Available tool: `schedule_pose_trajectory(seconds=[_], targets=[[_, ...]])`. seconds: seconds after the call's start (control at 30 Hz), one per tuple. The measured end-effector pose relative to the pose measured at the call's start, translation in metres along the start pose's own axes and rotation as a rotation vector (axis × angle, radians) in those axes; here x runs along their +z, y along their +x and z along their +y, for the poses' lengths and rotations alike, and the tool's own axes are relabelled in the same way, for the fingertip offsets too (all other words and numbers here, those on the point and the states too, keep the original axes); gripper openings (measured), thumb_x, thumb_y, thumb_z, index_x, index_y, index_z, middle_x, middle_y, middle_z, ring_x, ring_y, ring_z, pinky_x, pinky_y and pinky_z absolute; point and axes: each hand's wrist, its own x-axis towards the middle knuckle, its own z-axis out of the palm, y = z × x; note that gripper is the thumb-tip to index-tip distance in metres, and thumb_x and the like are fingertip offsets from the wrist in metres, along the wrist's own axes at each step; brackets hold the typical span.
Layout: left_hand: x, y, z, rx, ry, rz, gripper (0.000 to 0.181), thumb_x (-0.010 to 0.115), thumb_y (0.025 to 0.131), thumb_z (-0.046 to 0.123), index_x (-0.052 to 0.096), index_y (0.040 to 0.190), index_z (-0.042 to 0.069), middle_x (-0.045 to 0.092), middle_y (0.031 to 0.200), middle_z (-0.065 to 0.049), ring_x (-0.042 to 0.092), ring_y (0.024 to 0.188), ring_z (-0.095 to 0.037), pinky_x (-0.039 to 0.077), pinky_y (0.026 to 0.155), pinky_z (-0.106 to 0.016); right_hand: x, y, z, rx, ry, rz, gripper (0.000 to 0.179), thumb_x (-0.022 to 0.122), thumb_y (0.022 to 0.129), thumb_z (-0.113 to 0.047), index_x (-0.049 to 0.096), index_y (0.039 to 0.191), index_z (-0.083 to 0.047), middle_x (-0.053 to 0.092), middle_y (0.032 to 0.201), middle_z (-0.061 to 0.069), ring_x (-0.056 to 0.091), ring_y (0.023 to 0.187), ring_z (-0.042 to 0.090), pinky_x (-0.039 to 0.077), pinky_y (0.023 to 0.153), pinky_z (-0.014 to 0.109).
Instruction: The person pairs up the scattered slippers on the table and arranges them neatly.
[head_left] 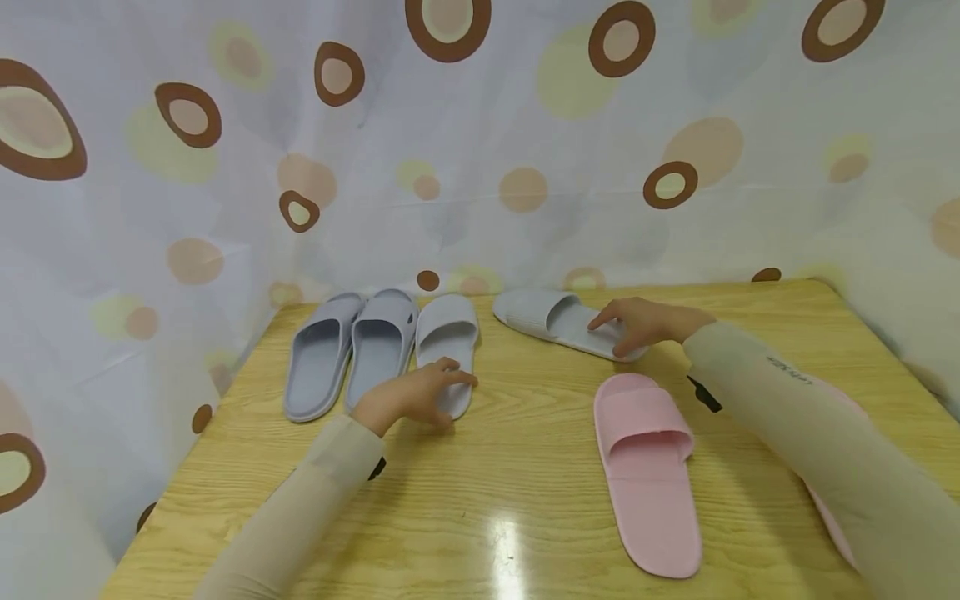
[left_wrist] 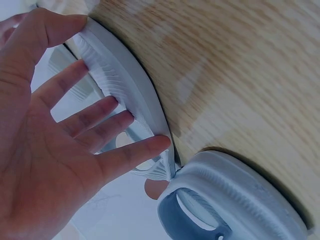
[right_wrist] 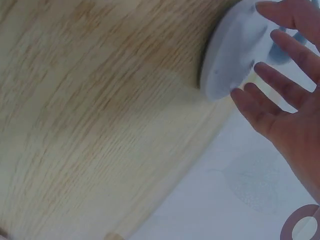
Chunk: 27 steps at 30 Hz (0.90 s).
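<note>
A light grey slipper (head_left: 447,312) stands third in the row on the left, its toe toward the curtain. My left hand (head_left: 416,396) is over its heel end; the left wrist view shows the fingers (left_wrist: 95,117) spread nearly straight, tips right at the slipper's edge. Its matching slipper (head_left: 528,310) lies turned sideways near the back, toe to the left. Over that heel I have my right hand (head_left: 641,322), with spread, slightly bent fingers (right_wrist: 285,82) close to the heel rim in the right wrist view.
Two darker grey slippers, the outer one (head_left: 315,367) and the inner one (head_left: 378,350), stand left of the light one. A pink slipper (head_left: 652,483) lies front right; another pink slipper (head_left: 828,525) is mostly hidden under my right sleeve. A patterned curtain (head_left: 480,233) borders the wooden table (head_left: 420,533).
</note>
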Motion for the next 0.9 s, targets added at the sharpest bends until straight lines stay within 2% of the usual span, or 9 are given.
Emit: schedule_pose_trajectory(seconds=[0.17,0.3,0.63,0.9], targets=[[0.000,0.002,0.002,-0.003,0.005,-0.006,0.067,0.077,0.081,0.017,0.048,0.142,0.016,0.031,0.149,-0.023,0.040,0.131,-0.041,0.042,0.099,-0.047,-0.002,0.001,0.007,0.042,0.013,-0.012,0.059,0.081,0.075,-0.014,0.060,0.128,0.003,0.046,0.134,0.032,0.040,0.125,0.050,0.036,0.100,0.059],[0.000,0.003,0.002,-0.013,0.004,-0.008,0.067,0.076,0.081,0.017,0.048,0.142,0.017,0.030,0.149,-0.023,0.040,0.131,-0.040,0.042,0.099,-0.047,-0.001,0.003,0.005,0.092,-0.005,-0.040,0.063,0.081,0.076,-0.017,0.056,0.132,0.002,0.044,0.136,0.032,0.038,0.127,0.050,0.035,0.101,0.058],[-0.002,0.003,0.001,-0.003,0.007,-0.005,0.068,0.073,0.081,0.013,0.047,0.143,0.014,0.031,0.148,-0.025,0.040,0.130,-0.040,0.041,0.100,-0.047,0.002,0.013,-0.011,0.068,-0.090,-0.064,0.062,0.078,0.076,-0.013,0.055,0.131,0.005,0.049,0.132,0.031,0.043,0.124,0.047,0.037,0.101,0.055],[-0.003,0.008,-0.004,0.012,0.020,-0.011,0.069,0.074,0.081,0.012,0.047,0.143,0.012,0.030,0.148,-0.026,0.040,0.130,-0.041,0.040,0.102,-0.047,0.006,0.018,-0.026,0.108,-0.100,-0.045,0.060,0.078,0.075,-0.011,0.057,0.128,0.007,0.050,0.132,0.031,0.042,0.126,0.046,0.037,0.102,0.053]])
